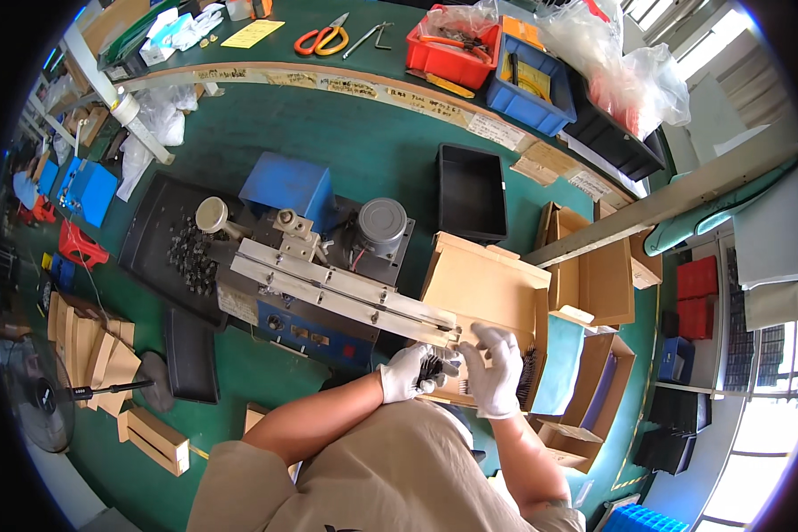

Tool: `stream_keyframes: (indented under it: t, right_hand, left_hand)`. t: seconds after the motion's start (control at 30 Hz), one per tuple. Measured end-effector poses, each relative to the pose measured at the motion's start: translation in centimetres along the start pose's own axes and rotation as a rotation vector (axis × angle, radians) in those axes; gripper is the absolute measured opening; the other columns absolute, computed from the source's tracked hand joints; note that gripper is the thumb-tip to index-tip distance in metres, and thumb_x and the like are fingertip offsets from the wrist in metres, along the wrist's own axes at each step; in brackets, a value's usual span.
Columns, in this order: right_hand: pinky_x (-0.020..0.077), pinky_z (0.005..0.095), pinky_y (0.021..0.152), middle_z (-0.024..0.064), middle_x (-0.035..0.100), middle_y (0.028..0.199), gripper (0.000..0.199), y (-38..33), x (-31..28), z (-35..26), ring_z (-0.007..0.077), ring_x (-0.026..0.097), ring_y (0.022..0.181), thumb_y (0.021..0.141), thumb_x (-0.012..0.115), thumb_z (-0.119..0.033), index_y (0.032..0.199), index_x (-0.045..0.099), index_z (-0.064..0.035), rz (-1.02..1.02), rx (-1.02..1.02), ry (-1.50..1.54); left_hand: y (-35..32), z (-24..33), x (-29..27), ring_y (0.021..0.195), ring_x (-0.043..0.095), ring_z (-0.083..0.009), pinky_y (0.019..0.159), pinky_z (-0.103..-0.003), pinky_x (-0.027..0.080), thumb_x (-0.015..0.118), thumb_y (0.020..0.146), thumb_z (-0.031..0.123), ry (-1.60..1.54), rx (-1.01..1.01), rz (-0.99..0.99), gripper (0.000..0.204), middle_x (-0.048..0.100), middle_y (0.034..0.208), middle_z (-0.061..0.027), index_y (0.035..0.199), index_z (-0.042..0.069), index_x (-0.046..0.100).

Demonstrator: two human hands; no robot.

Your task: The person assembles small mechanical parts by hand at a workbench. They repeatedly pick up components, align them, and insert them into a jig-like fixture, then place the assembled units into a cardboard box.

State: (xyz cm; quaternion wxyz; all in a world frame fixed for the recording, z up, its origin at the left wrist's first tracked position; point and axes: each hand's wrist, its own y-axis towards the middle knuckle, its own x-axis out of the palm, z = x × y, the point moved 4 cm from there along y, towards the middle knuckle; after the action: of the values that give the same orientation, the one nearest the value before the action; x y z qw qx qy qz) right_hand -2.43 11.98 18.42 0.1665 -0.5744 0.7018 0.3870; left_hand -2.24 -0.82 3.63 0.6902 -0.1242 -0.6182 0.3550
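My left hand [408, 373], in a white glove, is closed around a cluster of small dark parts [431, 366] just below the end of a metal rail [346, 293]. The right hand [496, 372], also gloved, is beside that rail end, its fingers bent but apart; nothing shows between them. The rail slants across a bench machine with a blue control panel [306, 337] and a round grey motor [382, 222]. Under and beside my right hand is an open cardboard box [488, 275], where a row of small dark parts [527, 377] stands along the side.
Left of the machine, a black tray [155, 244] holds a heap of small dark pieces. An empty-looking black bin [473, 193] stands behind. More cardboard boxes [598, 275] lie at right. Scissors [322, 40] and a red bin [452, 49] sit on the raised shelf. A fan [40, 403] is far left.
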Motion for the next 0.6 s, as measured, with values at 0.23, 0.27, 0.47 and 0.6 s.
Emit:
stream_keyframes:
  t: [0.23,0.27,0.47,0.6]
  right_hand:
    - [0.0511,0.0443,0.09,0.0143,0.069,0.108,0.018,-4.2,2.4,2.1,0.0348,0.063,0.102,0.076,0.08,-0.016,0.091,0.078,-0.0062,-0.422,-0.019,-0.043]
    - [0.051,0.0444,0.09,0.0141,0.069,0.108,0.017,-4.5,2.6,2.7,0.0349,0.063,0.102,0.076,0.08,-0.016,0.09,0.078,-0.0064,-0.443,-0.002,-0.05]
    - [0.0488,0.0442,0.091,0.0141,0.07,0.106,0.019,-4.5,1.9,3.4,0.0352,0.062,0.103,0.078,0.076,-0.017,0.09,0.074,-0.0028,-0.431,0.133,0.016]
    - [0.046,0.0469,0.093,0.0128,0.069,0.11,0.018,-4.6,2.0,1.5,0.0364,0.059,0.106,0.076,0.075,-0.015,0.09,0.073,-0.0044,-0.427,0.009,-0.228]
  left_hand:
    - [0.2,-1.0,-0.3,0.067,0.055,-0.0061,0.047,-0.021,0.032,0.036,0.108,0.046,0.105,-0.032,-0.04,0.042,0.066,0.088,0.0011,0.118,0.015,0.064]
    - [0.3,-1.1,-0.3,0.067,0.055,-0.0061,0.047,-0.021,0.032,0.038,0.107,0.048,0.12,-0.046,-0.016,0.043,0.067,0.088,0.0015,0.115,0.016,0.064]
    - [0.0,-0.6,0.0,0.064,0.055,-0.0066,0.046,-0.021,0.033,0.047,0.105,0.054,0.14,-0.102,0.037,0.043,0.068,0.085,0.0015,0.107,0.015,0.066]
    - [-0.1,-0.6,0.7,0.062,0.056,-0.0076,0.044,-0.022,0.036,0.048,0.105,0.052,0.194,-0.054,0.048,0.043,0.069,0.086,0.0007,0.107,0.013,0.066]
